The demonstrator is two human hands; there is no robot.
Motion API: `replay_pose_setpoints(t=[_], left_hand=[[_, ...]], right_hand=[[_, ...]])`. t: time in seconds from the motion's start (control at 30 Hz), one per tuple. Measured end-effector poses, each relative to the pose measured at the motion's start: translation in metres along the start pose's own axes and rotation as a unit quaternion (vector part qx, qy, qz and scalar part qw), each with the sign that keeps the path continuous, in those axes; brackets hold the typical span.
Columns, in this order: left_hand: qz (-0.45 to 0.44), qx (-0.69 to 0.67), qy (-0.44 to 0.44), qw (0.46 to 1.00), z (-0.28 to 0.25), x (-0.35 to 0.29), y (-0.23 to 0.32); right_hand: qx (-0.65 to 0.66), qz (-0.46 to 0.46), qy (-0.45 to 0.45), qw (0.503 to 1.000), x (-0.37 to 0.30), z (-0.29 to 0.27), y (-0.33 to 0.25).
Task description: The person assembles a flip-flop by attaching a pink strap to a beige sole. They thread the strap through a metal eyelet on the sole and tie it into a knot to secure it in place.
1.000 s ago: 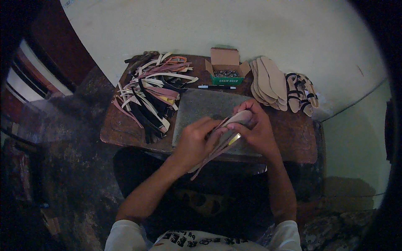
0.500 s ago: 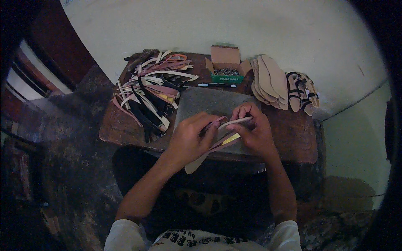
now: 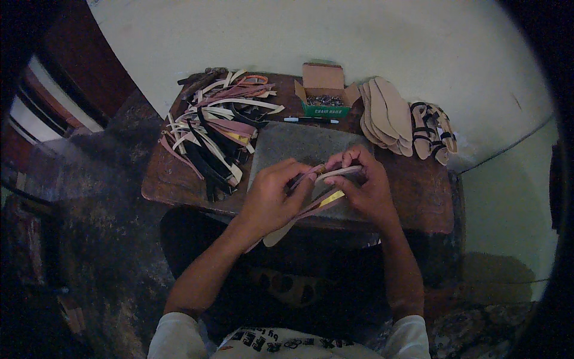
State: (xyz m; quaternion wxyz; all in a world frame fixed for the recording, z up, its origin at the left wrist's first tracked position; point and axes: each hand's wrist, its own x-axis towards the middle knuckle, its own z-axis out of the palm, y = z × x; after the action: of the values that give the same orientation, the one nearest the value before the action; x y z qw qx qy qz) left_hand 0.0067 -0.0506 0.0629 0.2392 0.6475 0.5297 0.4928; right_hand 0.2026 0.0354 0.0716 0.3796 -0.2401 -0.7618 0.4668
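Over the near part of a dark grey slab, both hands work close together on a beige shoe insole and a pink strap. My left hand is closed, its thumb and fingers pinching the strap near the insole's edge. Fingers of my right hand are wrapped round the upper end of the insole, which is seen nearly edge-on. A yellow patch shows on the strap below the right thumb. The insole's rounded lower end hangs past the table's near edge. My fingers partly hide where strap and insole meet.
On the wooden table, a heap of pink, cream and black straps lies left. Behind the slab are a marker and an open green box of nails. Stacked insoles and black-strapped sandals lie right, near the wall.
The pink loop between my hands has flattened, and my right fingertips have come closer to my left ones. A strap end now shows below my left wrist.
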Motion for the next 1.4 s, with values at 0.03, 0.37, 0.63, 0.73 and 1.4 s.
replay_pose_setpoints(t=[0.03, 0.37, 0.63, 0.73, 1.4], left_hand=[[0.009, 0.007, 0.003, 1.000, -0.0003, -0.0002, -0.0006], [0.025, 0.016, 0.022, 0.999, 0.0027, 0.0000, 0.0006], [0.006, 0.032, 0.015, 0.999, 0.0032, -0.0014, 0.0012], [0.001, 0.032, 0.020, 0.999, 0.0024, -0.0025, 0.0015], [0.059, 0.066, 0.016, 0.996, 0.0052, -0.0023, -0.0032]], right_hand=[[0.001, 0.002, -0.001, 1.000, 0.0003, 0.0005, 0.0007], [-0.002, 0.018, 0.008, 1.000, 0.0001, 0.0019, 0.0023], [0.012, 0.035, 0.002, 0.999, -0.0008, 0.0008, 0.0023], [0.029, 0.035, 0.002, 0.999, 0.0000, 0.0026, 0.0021], [-0.093, 0.053, 0.013, 0.994, -0.0002, 0.0027, -0.0004]])
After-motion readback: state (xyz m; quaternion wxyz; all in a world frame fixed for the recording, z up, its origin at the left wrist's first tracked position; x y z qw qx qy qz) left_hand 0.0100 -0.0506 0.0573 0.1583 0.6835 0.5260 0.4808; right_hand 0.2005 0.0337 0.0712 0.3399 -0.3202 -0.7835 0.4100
